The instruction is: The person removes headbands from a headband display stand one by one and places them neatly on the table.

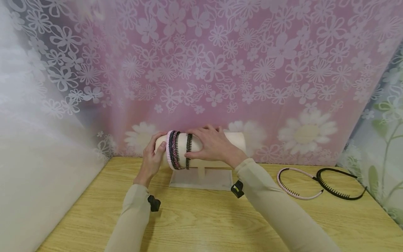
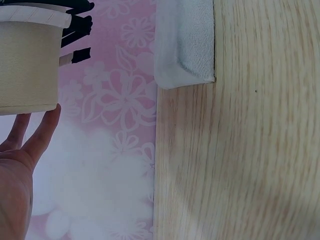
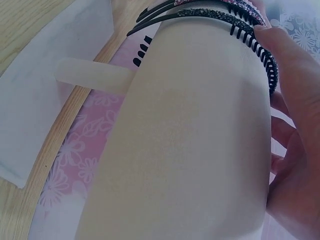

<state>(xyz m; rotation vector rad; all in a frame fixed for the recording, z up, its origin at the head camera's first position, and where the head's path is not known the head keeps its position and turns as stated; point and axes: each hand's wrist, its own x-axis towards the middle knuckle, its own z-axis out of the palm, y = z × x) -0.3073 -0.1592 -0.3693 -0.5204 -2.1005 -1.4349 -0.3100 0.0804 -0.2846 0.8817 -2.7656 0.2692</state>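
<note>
A cream roll-shaped headband stand [image 1: 234,141] lies level on its post. My left hand [image 1: 151,157] holds its left end, thumb in front and fingers over the top; in the left wrist view, fingertips [image 2: 49,120] touch the end's rim. Around the roll beside that hand sit a pale pink headband [image 1: 170,150], a dark one and a pink glittery headband [image 1: 175,150], close together. A little to their right is a black glittery toothed headband [image 1: 189,150]. My right hand [image 1: 214,143] grips this one, thumb at its front edge [image 3: 265,37] and fingers over the roll's far side.
The stand's pale flat base [image 1: 201,180] rests on the wooden table [image 1: 201,217]. To the right lie a pink toothed headband [image 1: 296,169] and a black toothed headband [image 1: 333,190], overlapping. A flowered pink curtain [image 1: 220,70] hangs right behind the table.
</note>
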